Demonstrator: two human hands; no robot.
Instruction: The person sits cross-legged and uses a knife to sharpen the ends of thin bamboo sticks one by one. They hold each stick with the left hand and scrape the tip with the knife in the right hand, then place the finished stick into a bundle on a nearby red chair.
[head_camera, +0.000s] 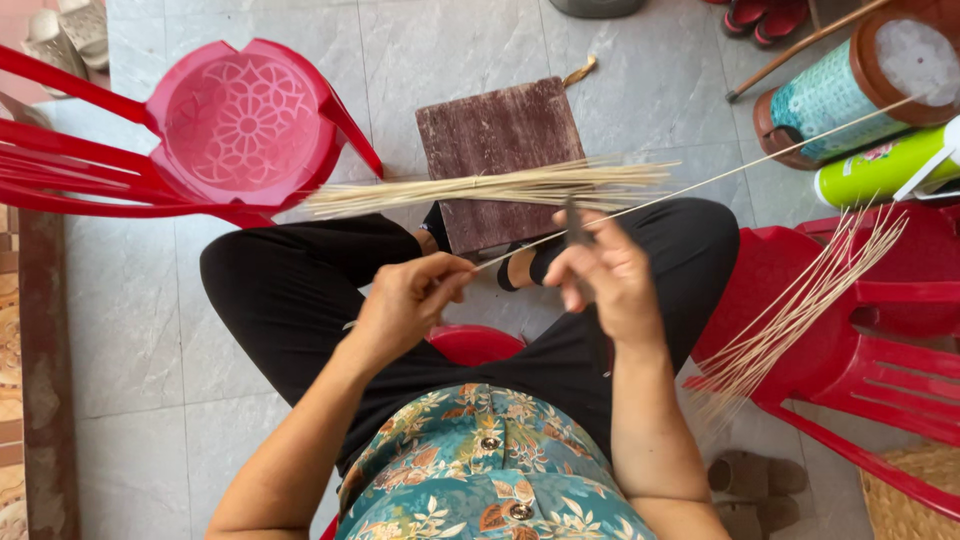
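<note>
My left hand pinches the near end of a long thin bamboo stick that slants up to the right over my knee. My right hand grips a small dark knife blade held against that stick. A bundle of pale thin sticks lies across my black-trousered knees, above a dark brown wooden board on the floor. I sit on a low red stool.
An overturned red plastic chair lies at the left. A red chair at the right carries several more thin sticks. Green and teal flasks lie at the upper right. Sandals rest on the grey tiled floor.
</note>
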